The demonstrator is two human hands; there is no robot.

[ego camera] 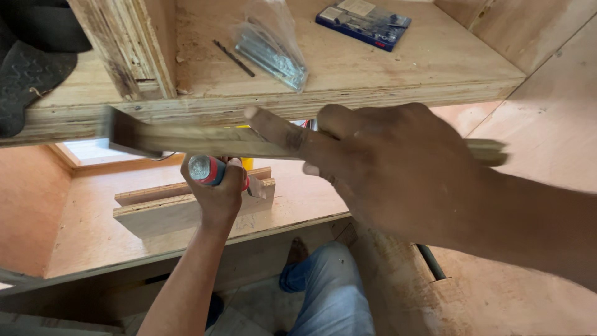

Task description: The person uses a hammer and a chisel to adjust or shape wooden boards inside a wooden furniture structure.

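Observation:
My right hand [379, 168] grips a long thin wooden strip [205, 142] and holds it level, just below the front edge of a plywood shelf [385, 87]; the index finger lies along the strip. The strip is blurred. Lower down, my left hand [214, 193] is closed around the red-and-grey handle of a tool [208, 169], whose working end is hidden behind the hand. It sits above two short plywood offcuts [168, 208] lying on a lower plywood board [87, 236].
On the upper shelf lie a clear bag of screws [270, 53], a dark drill bit [234, 58] and a blue bit case [364, 22]. A plywood upright [127, 46] stands at left, dark cloth [28, 68] beside it. My jeans leg [333, 292] shows below.

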